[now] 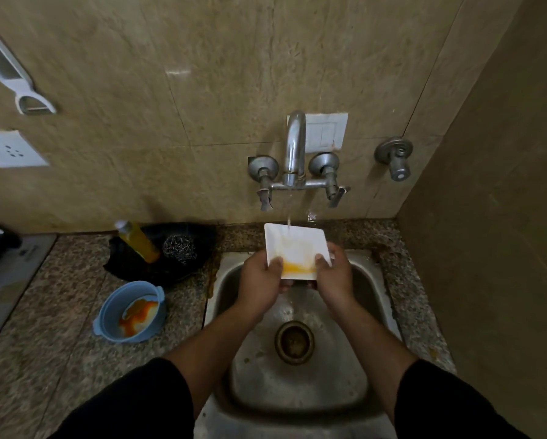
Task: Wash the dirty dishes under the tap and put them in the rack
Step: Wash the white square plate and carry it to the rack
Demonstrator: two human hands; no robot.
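I see both hands over the steel sink (266,384), holding a square white plate (292,245) under the wall tap (295,147). My left hand (261,280) grips the plate's near left corner, with the thumb pressed on the top face and the fingers curled underneath. My right hand (334,275) grips the near right corner the same way, thumb on top and fingers wrapped below. The plate is tilted, its far edge higher and close to the wall and its near edge low over the basin. A thin stream of water (288,217) falls from the spout and strikes the far half of the plate. A yellow-orange smear (297,267) lies along the near edge between my thumbs, with a fainter wash of colour above it. Below the plate the drain (294,342) sits in the middle of the basin. To the left, on the speckled granite counter (44,343), a blue bowl (115,301) with small side handles stands apart from the sink, with orange and white residue inside. Behind it, a bottle of yellow liquid (137,240) and a steel scourer (179,248) rest in a black dish (171,274) that I can't make out clearly. Black sleeves (133,403) cover my upper arms.
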